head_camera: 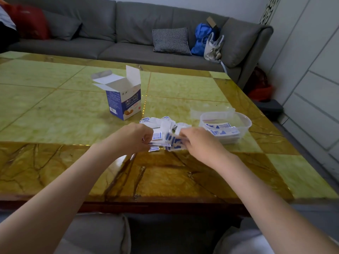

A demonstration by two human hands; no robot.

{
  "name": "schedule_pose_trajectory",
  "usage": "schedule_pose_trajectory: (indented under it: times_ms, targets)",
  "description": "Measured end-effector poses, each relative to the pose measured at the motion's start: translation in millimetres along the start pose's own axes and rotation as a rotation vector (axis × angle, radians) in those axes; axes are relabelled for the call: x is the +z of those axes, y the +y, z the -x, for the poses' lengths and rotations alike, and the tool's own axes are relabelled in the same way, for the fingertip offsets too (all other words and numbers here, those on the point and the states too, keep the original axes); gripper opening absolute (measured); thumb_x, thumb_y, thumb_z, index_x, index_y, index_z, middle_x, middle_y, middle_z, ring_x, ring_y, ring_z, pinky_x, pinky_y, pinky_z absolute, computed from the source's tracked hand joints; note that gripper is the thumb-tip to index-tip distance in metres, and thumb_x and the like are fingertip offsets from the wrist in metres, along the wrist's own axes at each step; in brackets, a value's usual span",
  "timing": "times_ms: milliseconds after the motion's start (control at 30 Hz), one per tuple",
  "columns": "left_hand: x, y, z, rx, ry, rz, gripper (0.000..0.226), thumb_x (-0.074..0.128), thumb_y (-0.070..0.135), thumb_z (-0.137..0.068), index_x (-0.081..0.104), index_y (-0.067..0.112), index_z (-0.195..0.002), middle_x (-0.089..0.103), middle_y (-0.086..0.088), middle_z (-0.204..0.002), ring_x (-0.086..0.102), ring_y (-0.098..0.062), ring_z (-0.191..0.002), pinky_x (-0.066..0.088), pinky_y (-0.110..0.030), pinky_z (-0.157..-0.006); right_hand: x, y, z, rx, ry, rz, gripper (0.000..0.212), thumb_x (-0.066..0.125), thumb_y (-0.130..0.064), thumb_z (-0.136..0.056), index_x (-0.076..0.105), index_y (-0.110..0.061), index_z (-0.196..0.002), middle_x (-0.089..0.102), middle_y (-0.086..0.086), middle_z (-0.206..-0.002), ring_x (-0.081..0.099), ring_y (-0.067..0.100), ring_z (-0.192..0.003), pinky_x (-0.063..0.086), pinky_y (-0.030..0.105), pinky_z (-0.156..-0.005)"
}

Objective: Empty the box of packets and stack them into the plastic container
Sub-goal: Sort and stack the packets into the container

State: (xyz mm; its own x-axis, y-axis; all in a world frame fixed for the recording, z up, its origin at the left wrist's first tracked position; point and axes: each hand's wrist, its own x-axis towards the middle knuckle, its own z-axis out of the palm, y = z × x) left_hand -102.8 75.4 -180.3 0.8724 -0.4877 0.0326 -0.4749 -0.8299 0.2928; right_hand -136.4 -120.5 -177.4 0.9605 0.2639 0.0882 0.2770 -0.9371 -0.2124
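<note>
My left hand and right hand both pinch packets at mid-frame, over the table. Right of them the container holds stacked packets; the open box stands upright behind.

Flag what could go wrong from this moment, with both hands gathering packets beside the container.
1. The left hand and right hand pinch a loose, uneven bundle of packets; some could slip out during the transfer.
2. The plastic container sits close to the table's right edge; a nudge might push it off.
3. The loose pile lies in disorder, so stacks may end up crooked.
</note>
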Motion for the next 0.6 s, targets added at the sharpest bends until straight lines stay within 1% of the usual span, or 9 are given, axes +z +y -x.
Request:
schedule_pose_trajectory:
  times_ms: [100, 167, 200, 300, 367, 400, 467, 533, 600]
  targets:
    - [-1.2, 0.9, -0.1, -0.026, -0.044, 0.125, 0.025, 0.074, 0.027, -0.074, 0.050, 0.026, -0.066, 0.047, 0.016, -0.069, 0.049, -0.008, -0.070, 0.032, -0.009, -0.053, 7.0, 1.7, 1.7, 0.020, -0.100, 0.050, 0.023, 0.045, -0.012, -0.094, 0.064, -0.013, -0.108, 0.064, 0.010, -0.104, 0.063, 0.027, -0.088, 0.053, 0.042, -0.080]
    - [-2.5, -1.8, -0.9, -0.036, -0.034, 0.215, 0.015, 0.073, 0.026, -0.075, 0.058, 0.025, -0.073, 0.053, 0.014, -0.074, 0.050, -0.003, -0.070, 0.035, -0.006, -0.054, 2.8, 1.6, -0.1, 0.060, -0.027, -0.034, 0.020, 0.046, -0.014, -0.095, 0.064, -0.009, -0.101, 0.065, 0.010, -0.098, 0.062, 0.025, -0.082, 0.053, 0.039, -0.077]
    - [-2.8, -4.4, -1.8, -0.041, -0.006, 0.249, 0.013, 0.072, 0.021, -0.076, 0.060, 0.025, -0.074, 0.056, 0.012, -0.076, 0.052, -0.006, -0.072, 0.035, -0.006, -0.056, 0.0, 1.3, -1.5, 0.077, 0.039, -0.091, 0.018, 0.047, -0.014, -0.095, 0.064, -0.007, -0.099, 0.065, 0.010, -0.096, 0.061, 0.025, -0.080, 0.052, 0.039, -0.075]
    - [-1.5, -8.2, -5.2, -0.074, 0.111, 0.392, 0.021, 0.067, 0.007, -0.079, 0.057, 0.025, -0.075, 0.057, 0.012, -0.075, 0.056, -0.011, -0.068, 0.043, -0.016, -0.059, -9.7, 0.0, -5.0, 0.154, 0.216, -0.349, 0.013, 0.051, -0.012, -0.092, 0.061, -0.004, -0.096, 0.065, 0.009, -0.094, 0.060, 0.025, -0.081, 0.049, 0.033, -0.069]
    - [-1.6, -5.2, -6.7, -0.093, 0.150, 0.480, 0.021, 0.067, 0.005, -0.079, 0.056, 0.022, -0.083, 0.059, 0.010, -0.077, 0.057, -0.004, -0.064, 0.048, -0.020, -0.060, -12.7, -3.4, -5.5, 0.139, 0.216, -0.470, 0.011, 0.052, -0.014, -0.092, 0.060, -0.008, -0.095, 0.060, 0.003, -0.098, 0.057, 0.020, -0.083, 0.043, 0.023, -0.065]
    - [-2.1, -2.7, -8.2, -0.080, 0.161, 0.504, 0.022, 0.068, 0.004, -0.078, 0.056, 0.022, -0.084, 0.061, 0.008, -0.078, 0.058, -0.003, -0.066, 0.050, -0.022, -0.063, -13.2, -5.2, -5.5, 0.092, 0.178, -0.463, 0.009, 0.053, -0.015, -0.092, 0.060, -0.010, -0.095, 0.055, 0.000, -0.104, 0.055, 0.016, -0.089, 0.043, 0.020, -0.070]
    - [-3.7, 4.0, -11.3, -0.030, 0.169, 0.521, 0.025, 0.070, 0.004, -0.076, 0.056, 0.024, -0.082, 0.063, 0.005, -0.079, 0.059, -0.008, -0.067, 0.050, -0.029, -0.068, -10.7, -8.1, -5.7, -0.009, 0.094, -0.433, 0.010, 0.053, -0.015, -0.092, 0.060, -0.011, -0.097, 0.055, -0.001, -0.111, 0.053, 0.013, -0.100, 0.045, 0.023, -0.083]
    - [-5.9, 10.6, -13.5, 0.003, 0.156, 0.565, 0.026, 0.069, 0.000, -0.074, 0.059, 0.020, -0.087, 0.065, 0.000, -0.082, 0.062, -0.018, -0.075, 0.051, -0.035, -0.072, -8.1, -12.5, -4.6, -0.046, 0.061, -0.424, 0.014, 0.051, -0.014, -0.093, 0.061, -0.010, -0.103, 0.063, 0.001, -0.108, 0.058, 0.015, -0.097, 0.048, 0.027, -0.079]
    - [-7.3, 9.8, -14.5, -0.039, 0.170, 0.570, 0.020, 0.065, 0.003, -0.079, 0.061, 0.014, -0.096, 0.065, -0.002, -0.087, 0.063, -0.019, -0.083, 0.052, -0.036, -0.078, -6.6, -13.7, -4.7, -0.059, 0.128, -0.366, 0.017, 0.049, -0.011, -0.093, 0.059, -0.008, -0.107, 0.067, 0.006, -0.106, 0.063, 0.020, -0.092, 0.053, 0.032, -0.075]
